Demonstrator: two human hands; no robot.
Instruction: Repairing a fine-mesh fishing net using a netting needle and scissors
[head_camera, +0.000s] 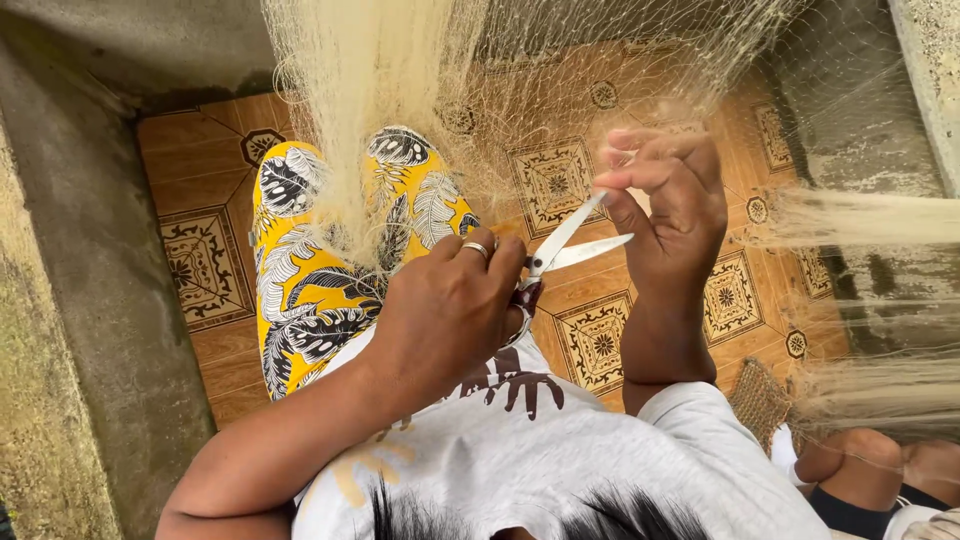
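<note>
My left hand (450, 300), with a ring on one finger, grips the dark handles of a pair of scissors (572, 243). Their blades are apart and point up and to the right. My right hand (675, 200) pinches fine strands of a pale fishing net (380, 90) between thumb and fingers, just past the blade tips. The net hangs down over my lap and my yellow leaf-patterned trousers (300, 280). I wear a white shirt with a brown print.
Below lies a brown patterned tile floor (200, 260), with a rough concrete wall (70, 300) on the left. More bunched net (880, 390) stretches along the right. Another person's limb (860, 460) shows at the bottom right, beside a woven item (760, 400).
</note>
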